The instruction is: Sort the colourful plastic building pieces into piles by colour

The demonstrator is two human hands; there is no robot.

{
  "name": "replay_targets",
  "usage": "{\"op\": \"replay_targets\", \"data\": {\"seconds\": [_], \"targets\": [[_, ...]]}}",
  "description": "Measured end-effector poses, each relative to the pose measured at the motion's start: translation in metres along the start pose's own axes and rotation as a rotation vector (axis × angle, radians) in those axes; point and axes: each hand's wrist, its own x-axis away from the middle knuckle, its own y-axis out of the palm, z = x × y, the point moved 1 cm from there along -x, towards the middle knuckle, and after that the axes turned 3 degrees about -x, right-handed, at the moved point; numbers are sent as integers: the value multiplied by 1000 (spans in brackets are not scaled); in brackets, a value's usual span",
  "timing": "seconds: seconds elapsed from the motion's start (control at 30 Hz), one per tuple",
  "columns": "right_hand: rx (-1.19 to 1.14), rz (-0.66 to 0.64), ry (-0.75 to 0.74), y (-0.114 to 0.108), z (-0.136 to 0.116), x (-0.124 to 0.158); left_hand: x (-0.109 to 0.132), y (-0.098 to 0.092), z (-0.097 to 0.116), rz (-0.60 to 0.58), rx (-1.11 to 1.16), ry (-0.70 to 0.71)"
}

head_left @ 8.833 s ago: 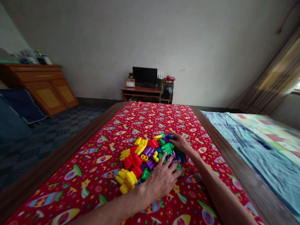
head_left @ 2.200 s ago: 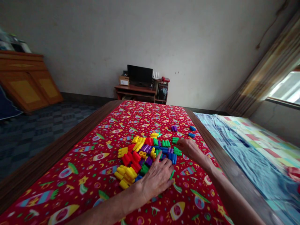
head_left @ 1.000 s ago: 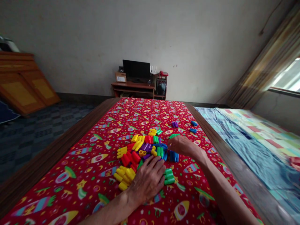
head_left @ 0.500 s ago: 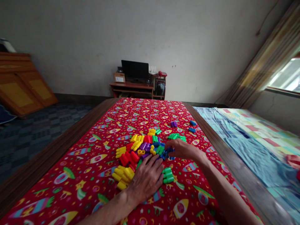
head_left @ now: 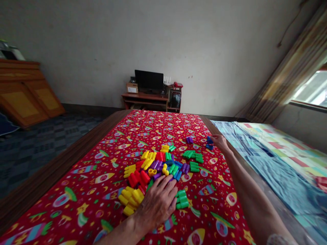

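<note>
My left hand (head_left: 159,195) lies palm down at the near edge of a pile of toy building blocks, fingers stretched out and covering part of it. Beside it are yellow blocks (head_left: 130,199), red blocks (head_left: 139,178) and a green block (head_left: 182,199). My right hand (head_left: 220,141) reaches to the table's right side, its fingertips pinched on a blue block (head_left: 209,139). Just below that sits another blue block (head_left: 209,147). Purple blocks (head_left: 189,140) lie to the left of this hand, and green blocks (head_left: 192,156) are nearer to me.
A red patterned cloth (head_left: 158,127) covers the table, whose dark wooden edge (head_left: 84,160) shows. To the right is a bed (head_left: 270,149) with a blue cloth. A desk with a monitor (head_left: 149,80) stands at the far wall, and a wooden cabinet (head_left: 28,92) on the left.
My right hand has moved from the pile away to the right, to the blue blocks near the table's edge. My left hand has stayed on the pile. The view has tilted slightly.
</note>
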Motion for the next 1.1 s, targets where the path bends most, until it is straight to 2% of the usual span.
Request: {"op": "replay_targets", "data": {"seconds": [0.17,0.27,0.4,0.47,0.53,0.6,0.73,0.87,1.03,1.1], "targets": [[118,35,-43,-10,-8,7,0,-1,0,19,1,0],[114,-37,-197,1,-31,23,0,-2,0,4,8,-2],[-8,-376,-532,40,-78,62,1,-2,0,-32,1,11],[-49,-553,-654,59,-101,83,1,-2,0,-46,-9,14],[-44,-699,-721,71,-117,101,1,-2,0,-54,-16,13],[-13,-782,-731,75,-126,112,1,-2,0,-64,-14,16],[58,-794,-691,72,-127,118,0,-2,0,-81,-14,22],[115,-808,-721,76,-121,119,-1,-3,0,-84,-14,30],[-20,-695,-569,94,-120,126,-1,-3,0,-93,-18,16],[-95,-651,-550,100,-120,128,0,-3,0,-89,-18,11]]}}
